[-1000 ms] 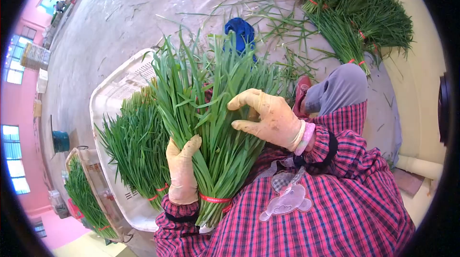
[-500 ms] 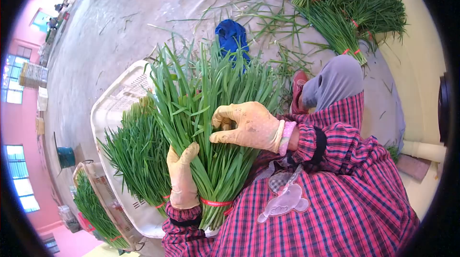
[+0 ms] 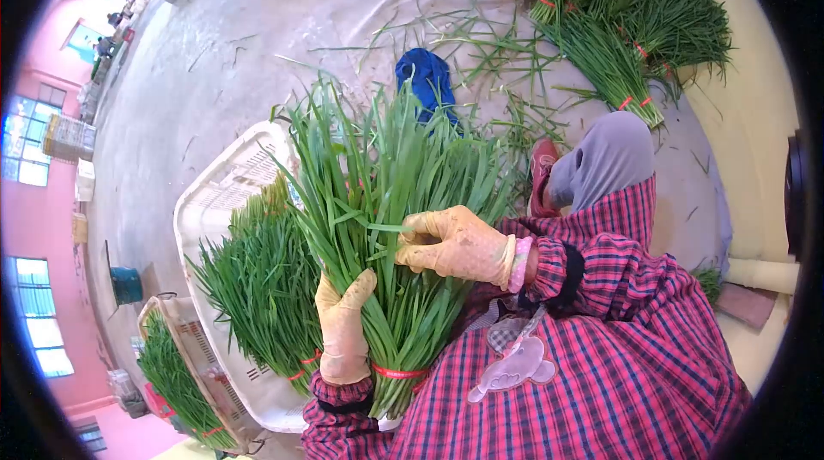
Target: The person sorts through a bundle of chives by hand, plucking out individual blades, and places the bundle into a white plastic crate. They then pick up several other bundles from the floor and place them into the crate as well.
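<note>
A thick bundle of green chives point(image 3: 386, 202), tied near its base with a red band point(image 3: 396, 371), stands upright in front of me. My left hand point(image 3: 343, 331), in a tan glove, grips the lower stalks just above the band. My right hand point(image 3: 455, 244), also gloved, is closed on a few leaves in the middle of the bundle, pinching one leaf that sticks out to the left.
A white plastic crate point(image 3: 225, 194) at my left holds another tied chive bundle point(image 3: 262, 288); a second crate with chives point(image 3: 176, 366) lies beyond it. More tied bundles point(image 3: 631, 22) lie at the upper right. A blue cloth point(image 3: 427, 78) and loose leaves litter the concrete floor. My grey knee point(image 3: 605, 155) is at the right.
My right hand went from spread over the leaves to closed and pinching a leaf, dropping slightly lower. The left hand kept its grip on the stalks.
</note>
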`<action>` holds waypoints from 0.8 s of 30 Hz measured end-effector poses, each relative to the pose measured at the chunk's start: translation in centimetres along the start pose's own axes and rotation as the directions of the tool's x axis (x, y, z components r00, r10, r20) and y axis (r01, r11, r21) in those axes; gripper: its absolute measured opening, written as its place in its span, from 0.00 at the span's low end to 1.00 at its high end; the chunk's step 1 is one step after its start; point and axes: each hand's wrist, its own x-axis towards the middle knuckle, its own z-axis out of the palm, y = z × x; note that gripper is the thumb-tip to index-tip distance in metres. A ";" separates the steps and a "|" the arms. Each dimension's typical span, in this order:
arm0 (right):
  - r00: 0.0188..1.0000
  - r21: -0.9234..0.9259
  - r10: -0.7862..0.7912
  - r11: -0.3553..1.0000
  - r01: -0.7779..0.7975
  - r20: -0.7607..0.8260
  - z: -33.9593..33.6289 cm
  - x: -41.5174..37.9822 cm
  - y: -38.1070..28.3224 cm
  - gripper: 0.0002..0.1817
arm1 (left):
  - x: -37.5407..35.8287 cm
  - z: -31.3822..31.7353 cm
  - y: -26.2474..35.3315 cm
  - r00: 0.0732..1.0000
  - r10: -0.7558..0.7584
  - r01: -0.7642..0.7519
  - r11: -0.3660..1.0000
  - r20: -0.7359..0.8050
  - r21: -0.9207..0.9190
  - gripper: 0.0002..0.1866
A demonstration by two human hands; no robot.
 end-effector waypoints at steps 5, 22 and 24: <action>0.989 -0.157 -0.140 0.979 0.130 -0.056 0.0 -0.7 0.4 0.08 | 0.0 -0.2 -0.3 1.000 0.015 -0.015 1.000 -0.001 -0.008 0.22; 0.886 0.186 0.052 0.982 0.040 -0.461 -10.7 -2.8 1.8 0.14 | -0.2 -1.6 -0.3 0.998 -0.042 0.037 0.994 -0.046 -0.100 0.21; 0.890 0.032 0.081 0.997 -0.075 -0.449 -11.1 -3.7 3.7 0.18 | -0.2 -1.4 0.0 0.999 -0.031 0.027 0.995 -0.035 -0.098 0.20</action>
